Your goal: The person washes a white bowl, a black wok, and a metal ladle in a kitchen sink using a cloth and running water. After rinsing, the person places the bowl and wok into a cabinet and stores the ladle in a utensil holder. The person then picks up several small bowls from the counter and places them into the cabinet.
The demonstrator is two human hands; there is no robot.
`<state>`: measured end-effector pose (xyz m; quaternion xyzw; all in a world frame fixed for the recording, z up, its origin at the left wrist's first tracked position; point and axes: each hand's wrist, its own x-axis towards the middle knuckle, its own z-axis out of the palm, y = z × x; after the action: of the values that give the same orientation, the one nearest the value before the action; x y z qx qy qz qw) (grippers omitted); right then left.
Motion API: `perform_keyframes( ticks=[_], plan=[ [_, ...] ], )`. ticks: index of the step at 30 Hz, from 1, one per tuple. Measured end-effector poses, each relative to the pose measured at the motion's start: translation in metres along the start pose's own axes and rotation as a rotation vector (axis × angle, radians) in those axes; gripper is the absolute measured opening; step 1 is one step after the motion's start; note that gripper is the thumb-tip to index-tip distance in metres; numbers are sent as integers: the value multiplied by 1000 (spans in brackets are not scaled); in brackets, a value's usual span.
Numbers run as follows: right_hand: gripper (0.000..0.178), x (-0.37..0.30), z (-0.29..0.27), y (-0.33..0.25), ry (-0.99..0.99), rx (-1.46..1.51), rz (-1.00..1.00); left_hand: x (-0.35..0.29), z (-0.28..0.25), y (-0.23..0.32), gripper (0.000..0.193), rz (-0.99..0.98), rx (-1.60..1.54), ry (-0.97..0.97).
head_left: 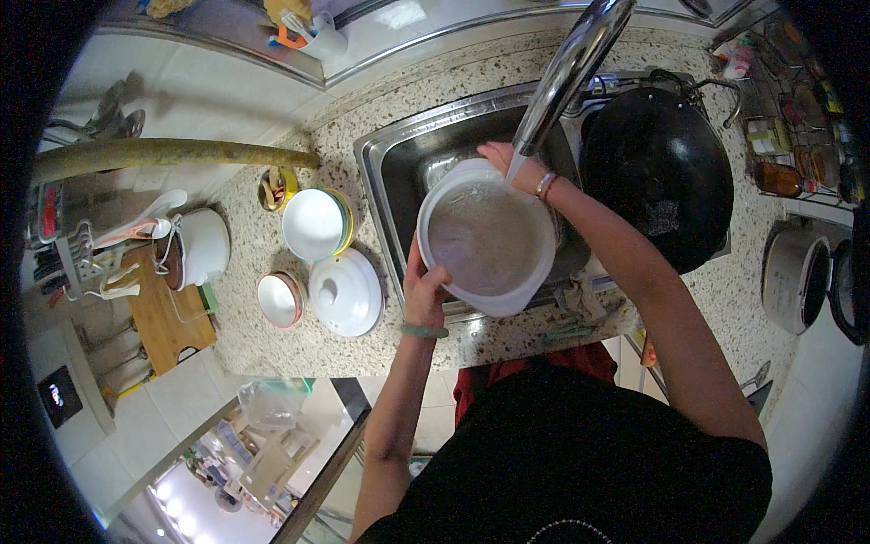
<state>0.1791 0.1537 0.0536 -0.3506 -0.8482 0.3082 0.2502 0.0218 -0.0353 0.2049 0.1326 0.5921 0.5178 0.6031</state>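
Over the sink (pixel 367 168) I hold a white, two-handled casserole pot (pixel 533 279), tilted slightly, with cloudy water inside. My left hand (pixel 426 292) is closed on its near left side, thumb over the rim and fingers under it. My right hand (pixel 515 165) is closed at the far rim, its fingers partly hidden, right under the chrome faucet (pixel 566 77). Water seems to run from the spout beside that hand. A white lid with a knob (pixel 345 292) lies on the counter left of the sink.
Stacked bowls (pixel 313 225), a small bowl (pixel 276 300) and a yellow cup (pixel 276 188) stand left of the sink. A large black wok (pixel 657 172) fills the right side. A cloth (pixel 580 304) lies at the sink's near edge. A lidded metal pot (pixel 796 278) stands far right.
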Motion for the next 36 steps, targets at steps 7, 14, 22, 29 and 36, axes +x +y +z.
perform_keyframes(
  ticks=[7, 14, 22, 29, 36],
  plan=[
    [43, -9, -19, -40, -125, 415, 537, 1, -5, -5, 74, -12, 44, 5],
    [49, 19, 13, 10, -234, 951, 877, 3, -1, 8, 84, 62, 166, -32],
    [59, 18, 26, 9, -84, 633, 686, 2, -8, -13, 70, -18, 5, 5],
    [47, 5, -10, -19, -214, 752, 598, -5, -6, -8, 70, -27, 128, -23],
    [54, 26, -27, -62, -177, 418, 525, -9, -2, -10, 67, -51, 17, 8]
  ],
)
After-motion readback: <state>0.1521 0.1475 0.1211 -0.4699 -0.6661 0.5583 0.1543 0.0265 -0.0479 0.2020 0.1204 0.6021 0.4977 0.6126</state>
